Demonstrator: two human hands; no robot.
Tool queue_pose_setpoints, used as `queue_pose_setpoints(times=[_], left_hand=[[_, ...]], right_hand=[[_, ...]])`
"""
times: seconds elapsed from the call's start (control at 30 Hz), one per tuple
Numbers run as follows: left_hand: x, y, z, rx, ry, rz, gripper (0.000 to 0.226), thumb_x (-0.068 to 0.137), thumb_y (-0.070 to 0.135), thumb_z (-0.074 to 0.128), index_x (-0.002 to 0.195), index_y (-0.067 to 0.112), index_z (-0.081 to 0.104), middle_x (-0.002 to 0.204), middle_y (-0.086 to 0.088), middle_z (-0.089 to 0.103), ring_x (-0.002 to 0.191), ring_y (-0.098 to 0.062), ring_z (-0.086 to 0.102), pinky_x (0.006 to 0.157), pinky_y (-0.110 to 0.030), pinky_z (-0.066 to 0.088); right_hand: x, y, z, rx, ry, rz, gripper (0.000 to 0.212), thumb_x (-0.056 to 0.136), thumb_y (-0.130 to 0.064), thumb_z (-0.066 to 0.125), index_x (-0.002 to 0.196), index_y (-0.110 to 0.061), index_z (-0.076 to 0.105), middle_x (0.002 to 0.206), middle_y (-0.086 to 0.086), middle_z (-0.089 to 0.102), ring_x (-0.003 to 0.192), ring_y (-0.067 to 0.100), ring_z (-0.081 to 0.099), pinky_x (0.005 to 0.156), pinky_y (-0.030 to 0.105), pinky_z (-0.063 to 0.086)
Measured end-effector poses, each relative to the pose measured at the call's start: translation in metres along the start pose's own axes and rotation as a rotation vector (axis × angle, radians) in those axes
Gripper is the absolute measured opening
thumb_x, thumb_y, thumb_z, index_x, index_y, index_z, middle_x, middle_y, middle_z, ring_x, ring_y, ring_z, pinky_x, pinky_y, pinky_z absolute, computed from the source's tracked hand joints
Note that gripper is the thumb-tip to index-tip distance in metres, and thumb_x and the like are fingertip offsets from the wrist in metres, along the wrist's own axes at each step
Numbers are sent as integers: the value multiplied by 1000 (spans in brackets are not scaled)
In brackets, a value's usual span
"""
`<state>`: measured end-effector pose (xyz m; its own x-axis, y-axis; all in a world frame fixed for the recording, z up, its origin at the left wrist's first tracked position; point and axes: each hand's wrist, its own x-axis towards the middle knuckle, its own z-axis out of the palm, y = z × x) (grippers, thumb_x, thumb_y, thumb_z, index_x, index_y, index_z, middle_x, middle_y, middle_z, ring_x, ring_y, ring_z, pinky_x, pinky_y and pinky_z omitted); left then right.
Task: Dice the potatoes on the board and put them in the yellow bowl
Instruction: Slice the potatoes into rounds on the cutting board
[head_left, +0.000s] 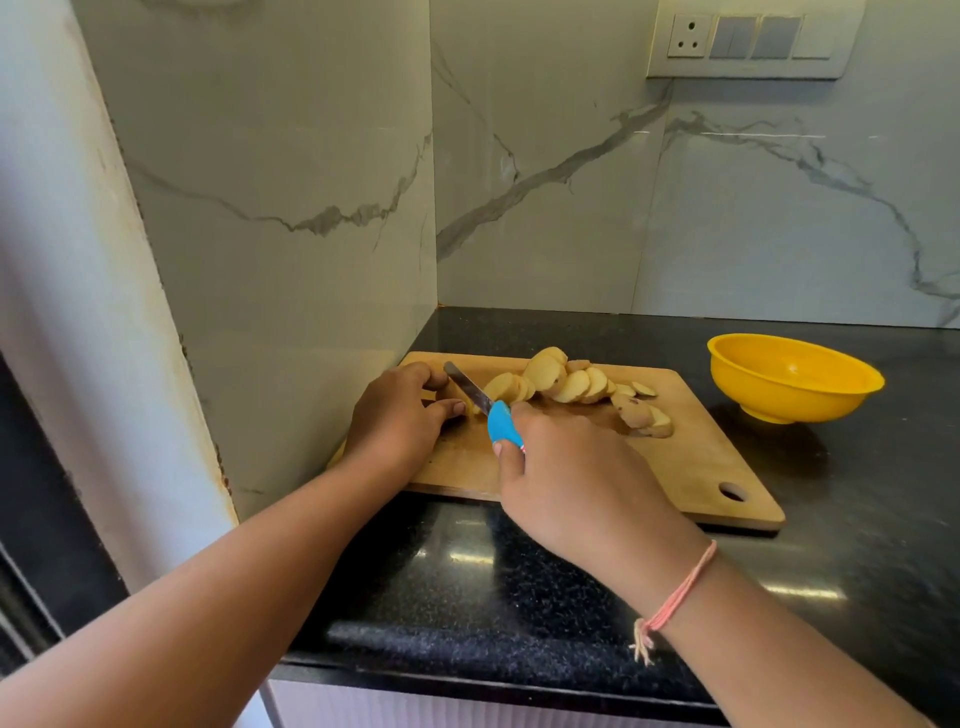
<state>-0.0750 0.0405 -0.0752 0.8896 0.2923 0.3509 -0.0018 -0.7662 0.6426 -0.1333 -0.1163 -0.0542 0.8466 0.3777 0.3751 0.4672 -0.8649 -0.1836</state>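
- Marble wall (291, 197), white with grey veins, fills the left, and the black speckled desk (467, 582) runs right up against it.
- Left hand (400, 415) is down on the near-left end of the wooden board (701, 467), its grip curled over a small potato piece (451, 396), fingertips on the far side and thumb on the near side.
- That piece is mostly hidden under the fingers; only a sliver of pale yellow flesh shows.
- And there's the knife (467, 391), its steel blade angled across the piece, tip pointing away to the left, right beside the fingers.
- Right hand (571, 478) has its grip wrapped tight round the knife's blue handle, thumb pressed along the near side.
- A pink thread band (675, 603) is tied round that wrist.
- Moving right: potato slices (561, 382) lie in a fanned row across the far middle of the board, rounds leaning on one another, cut faces creamy yellow with thin tan skin at the rims.
- A few more slices trail off to the right, lying flatter, showing more brownish skin.
- Yellow bowl (795, 376) sits upright on the desk just past the board's far right corner, not touching it.
- Up top right, a switch plate (748, 39) is on the wall.
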Motion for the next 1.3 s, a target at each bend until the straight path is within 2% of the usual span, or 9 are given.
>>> queue_pose_setpoints(times=[0.13,0.3,0.57,0.63,0.73,0.83,1.0,1.23,1.3], left_hand=[[0,1,0,5,0,2,34,87,30,68,117,17,64,124,1,61,109,-17,56,83,-25,39],[-1,2,-2,22,-2,27,32,87,29,67,116,16,63,123,1,60,104,-14,53,81,-24,37],[-3,5,-3,23,-15,47,15,87,27,68,99,20,63,115,1,63,90,-11,52,74,-24,35],[-3,5,-4,9,-13,33,12,86,26,70,94,23,62,113,2,63,89,-11,51,73,-24,34],[-3,5,-4,2,-17,27,23,86,26,70,108,19,65,118,3,62,93,-8,47,76,-22,34],[-3,5,-4,-8,-24,27,30,86,26,70,115,18,65,121,3,62,99,-10,52,79,-22,35],[-3,4,-4,1,-8,36,25,87,25,68,110,17,66,120,2,62,99,-15,56,78,-23,37],[-4,3,-4,-12,-1,75,12,87,22,67,99,20,67,114,7,61,88,-7,47,74,-21,33],[-4,3,-4,-28,-3,63,9,86,21,69,91,25,63,112,8,62,89,-6,47,74,-20,33]], right_hand=[[3,-7,7,-88,43,-11,50,100,-35,32,146,-18,26,105,4,63,85,21,61,55,28,38],[6,-10,6,-132,23,-15,52,99,-32,37,146,-15,24,104,5,62,84,21,60,55,28,40],[29,-15,-3,-113,-121,28,23,97,-28,41,115,-15,50,69,-3,39,67,14,46,47,23,31],[28,-14,-10,-96,-158,32,19,97,-27,41,111,-17,50,71,-4,39,71,14,47,48,24,31],[18,-13,-21,-82,-221,35,7,97,-27,42,101,-21,44,73,-4,42,66,12,45,49,24,31],[13,-15,-26,-87,-258,30,10,98,-28,42,104,-21,45,74,-3,44,67,12,47,50,24,35],[25,-24,-25,-118,-270,38,12,98,-27,41,90,-18,37,71,-1,43,60,11,43,48,23,33],[47,-21,-9,-57,-276,57,23,96,-29,43,113,-15,51,73,-2,42,80,17,54,66,29,46],[45,-17,-9,-41,-290,59,24,97,-29,43,115,-15,50,74,-2,42,78,16,52,60,26,42]])
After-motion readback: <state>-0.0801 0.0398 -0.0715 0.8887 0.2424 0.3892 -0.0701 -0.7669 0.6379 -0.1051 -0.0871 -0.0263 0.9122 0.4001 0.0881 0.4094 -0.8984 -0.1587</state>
